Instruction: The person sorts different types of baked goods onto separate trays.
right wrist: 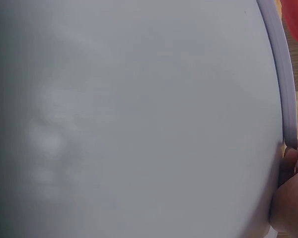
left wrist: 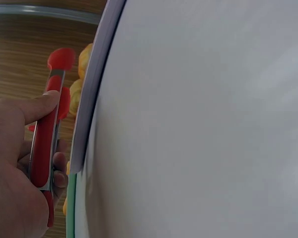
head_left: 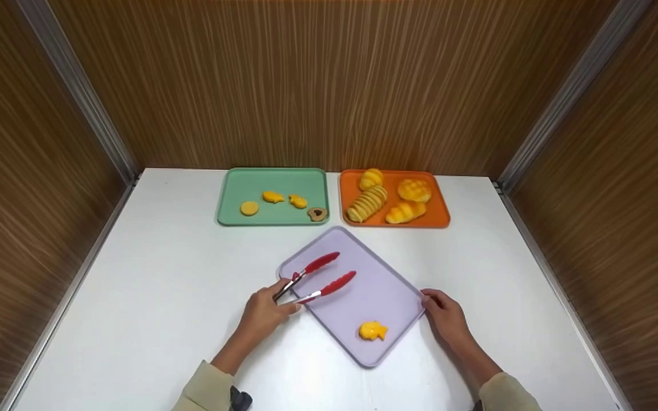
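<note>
My left hand [head_left: 264, 313] grips a pair of red-tipped metal tongs [head_left: 338, 283], whose two arms stand apart over the left part of a lavender tray [head_left: 357, 285]. In the left wrist view, the thumb lies along the red handle of the tongs [left wrist: 43, 144] and the fingers curl behind it. At the tray's right corner, my right hand [head_left: 450, 321] pinches the rim between thumb and fingers; the right wrist view shows only part of this hand [right wrist: 292, 203]. A yellow fish-shaped piece [head_left: 371, 330] lies on the tray near its front corner. The tray sits turned like a diamond.
Behind it, a green tray [head_left: 275, 178] bears a round yellow piece [head_left: 249, 208], two small fish shapes [head_left: 298, 201] and a brown heart-centred piece [head_left: 317, 214]. An orange tray [head_left: 438, 218] beside it carries several toy breads [head_left: 368, 204]. Wood-grain walls [head_left: 306, 85] enclose the white table [head_left: 152, 274].
</note>
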`<state>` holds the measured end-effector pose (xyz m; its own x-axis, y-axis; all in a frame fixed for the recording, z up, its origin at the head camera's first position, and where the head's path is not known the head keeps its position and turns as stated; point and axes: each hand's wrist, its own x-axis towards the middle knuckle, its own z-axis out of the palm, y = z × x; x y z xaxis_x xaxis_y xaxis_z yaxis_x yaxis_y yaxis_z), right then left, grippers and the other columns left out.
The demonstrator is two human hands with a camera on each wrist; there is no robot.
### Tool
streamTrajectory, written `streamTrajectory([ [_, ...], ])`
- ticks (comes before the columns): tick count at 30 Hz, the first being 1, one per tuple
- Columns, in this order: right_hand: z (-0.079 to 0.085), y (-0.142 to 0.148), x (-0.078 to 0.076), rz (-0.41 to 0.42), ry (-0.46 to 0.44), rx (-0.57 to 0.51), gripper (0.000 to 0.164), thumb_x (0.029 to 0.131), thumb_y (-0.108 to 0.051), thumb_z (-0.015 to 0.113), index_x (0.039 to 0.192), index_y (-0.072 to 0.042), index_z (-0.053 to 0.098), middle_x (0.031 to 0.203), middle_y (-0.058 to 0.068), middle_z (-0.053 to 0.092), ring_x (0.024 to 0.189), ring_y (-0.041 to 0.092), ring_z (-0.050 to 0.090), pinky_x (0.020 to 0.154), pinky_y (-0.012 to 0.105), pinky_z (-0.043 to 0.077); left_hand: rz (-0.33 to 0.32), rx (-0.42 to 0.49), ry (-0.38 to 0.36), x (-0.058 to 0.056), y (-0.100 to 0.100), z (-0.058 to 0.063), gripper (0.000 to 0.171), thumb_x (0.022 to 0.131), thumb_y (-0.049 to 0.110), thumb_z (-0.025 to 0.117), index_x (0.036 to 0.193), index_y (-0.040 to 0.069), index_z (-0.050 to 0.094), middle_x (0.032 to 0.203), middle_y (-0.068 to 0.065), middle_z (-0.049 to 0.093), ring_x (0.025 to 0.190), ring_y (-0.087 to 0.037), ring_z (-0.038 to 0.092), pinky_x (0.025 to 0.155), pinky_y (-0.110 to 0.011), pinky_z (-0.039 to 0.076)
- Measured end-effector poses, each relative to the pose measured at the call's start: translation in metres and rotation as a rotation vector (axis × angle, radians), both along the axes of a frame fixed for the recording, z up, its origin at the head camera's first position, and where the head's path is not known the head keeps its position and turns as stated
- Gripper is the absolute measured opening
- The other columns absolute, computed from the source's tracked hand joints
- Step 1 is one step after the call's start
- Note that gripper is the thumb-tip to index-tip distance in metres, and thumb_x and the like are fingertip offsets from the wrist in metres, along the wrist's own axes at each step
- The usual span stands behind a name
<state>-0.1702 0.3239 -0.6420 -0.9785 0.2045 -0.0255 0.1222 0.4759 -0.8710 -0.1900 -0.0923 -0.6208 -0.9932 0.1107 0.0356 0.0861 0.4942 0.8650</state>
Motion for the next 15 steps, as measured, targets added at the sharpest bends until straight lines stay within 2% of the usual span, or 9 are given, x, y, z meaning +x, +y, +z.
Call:
streamTrajectory([
  [6,0.0,0.001,0.001,0.007,0.009,-0.009,0.026,0.102,-0.017,0.06,0.124,-0.008,0.069,0.12,0.011,0.07,0.112,0.017,0.059,0.09,0.016,0.044,-0.11,-0.025,-0.002,0.01,0.002,-0.004,0.068,0.08,0.03,0.085,0.141,0.015,0.061,0.122,-0.014,0.068,0.102,-0.023,0.059,0.09,-0.04,0.051],
  [11,-0.002,0.002,-0.001,-0.005,0.028,-0.029,0.023,0.1,-0.015,0.061,0.12,-0.007,0.071,0.111,0.01,0.071,0.101,0.009,0.06,0.085,0.015,0.045,-0.211,-0.105,0.043,0.015,0.0,-0.004,0.067,0.08,0.035,0.084,0.141,0.018,0.061,0.106,-0.01,0.068,0.089,-0.018,0.057,0.08,-0.033,0.048],
  [15,-0.002,0.002,-0.001,-0.002,0.028,-0.044,0.024,0.1,-0.016,0.062,0.121,-0.006,0.07,0.114,0.01,0.071,0.104,0.007,0.06,0.086,0.014,0.045,-0.276,-0.126,0.037,0.02,0.0,-0.003,0.067,0.079,0.035,0.083,0.141,0.022,0.062,0.095,-0.005,0.063,0.078,-0.015,0.05,0.071,-0.028,0.044],
])
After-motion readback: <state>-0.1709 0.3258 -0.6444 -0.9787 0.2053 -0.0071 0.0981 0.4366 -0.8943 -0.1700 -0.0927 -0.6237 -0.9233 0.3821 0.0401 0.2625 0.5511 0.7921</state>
